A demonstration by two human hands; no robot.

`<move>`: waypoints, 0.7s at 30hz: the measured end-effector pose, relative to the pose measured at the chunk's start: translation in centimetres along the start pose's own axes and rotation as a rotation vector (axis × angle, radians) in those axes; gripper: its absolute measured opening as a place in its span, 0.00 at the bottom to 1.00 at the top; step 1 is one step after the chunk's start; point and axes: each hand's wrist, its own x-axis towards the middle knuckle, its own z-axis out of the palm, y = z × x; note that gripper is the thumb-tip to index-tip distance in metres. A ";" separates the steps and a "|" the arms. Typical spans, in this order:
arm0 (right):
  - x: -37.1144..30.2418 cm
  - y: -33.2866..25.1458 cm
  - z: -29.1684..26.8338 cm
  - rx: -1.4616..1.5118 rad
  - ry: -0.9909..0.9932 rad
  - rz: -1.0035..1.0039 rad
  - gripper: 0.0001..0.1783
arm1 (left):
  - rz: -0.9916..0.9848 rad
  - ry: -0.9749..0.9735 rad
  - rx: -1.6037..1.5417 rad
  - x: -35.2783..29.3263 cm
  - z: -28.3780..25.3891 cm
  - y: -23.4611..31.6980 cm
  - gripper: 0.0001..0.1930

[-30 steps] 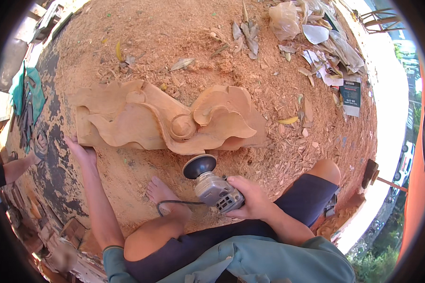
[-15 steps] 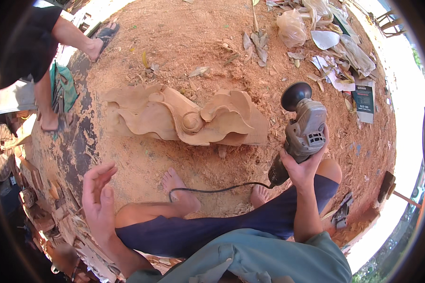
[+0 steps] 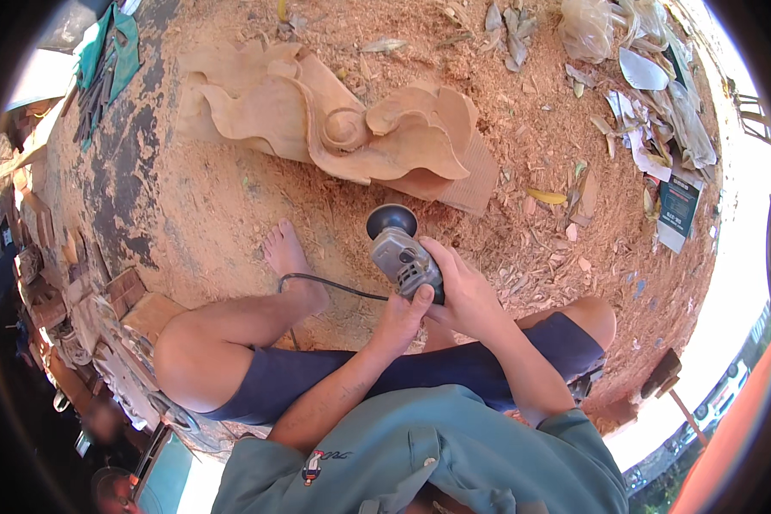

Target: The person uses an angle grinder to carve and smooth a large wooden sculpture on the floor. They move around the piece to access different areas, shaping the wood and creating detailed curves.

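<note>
Gripping the grinder (image 3: 403,257), both hands (image 3: 464,295) sit near its black cord (image 3: 338,285), carved wood (image 3: 343,133) ahead, plastic bags (image 3: 587,32) beyond.

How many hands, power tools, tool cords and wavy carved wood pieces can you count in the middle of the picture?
Bare human hands: 2 (left hand, right hand)
Grey metal power tool with round black pad: 1
Thin black cord: 1
Wavy tan carved wooden piece: 1
Total: 5

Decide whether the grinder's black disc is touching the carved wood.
Apart: the head view shows a strip of dusty ground between the disc and the carved wood.
</note>
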 end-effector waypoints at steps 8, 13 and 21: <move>3.7 -1.8 1.5 -0.137 -0.055 -0.017 0.48 | 0.254 0.264 -0.289 2.4 1.4 1.0 0.39; 5.2 -2.5 1.0 -0.125 -0.004 -0.066 0.47 | 0.380 0.251 -0.205 4.3 1.2 2.5 0.37; 3.0 -1.7 -1.0 -0.165 0.127 0.101 0.49 | 0.324 0.174 -0.039 6.0 3.5 1.9 0.35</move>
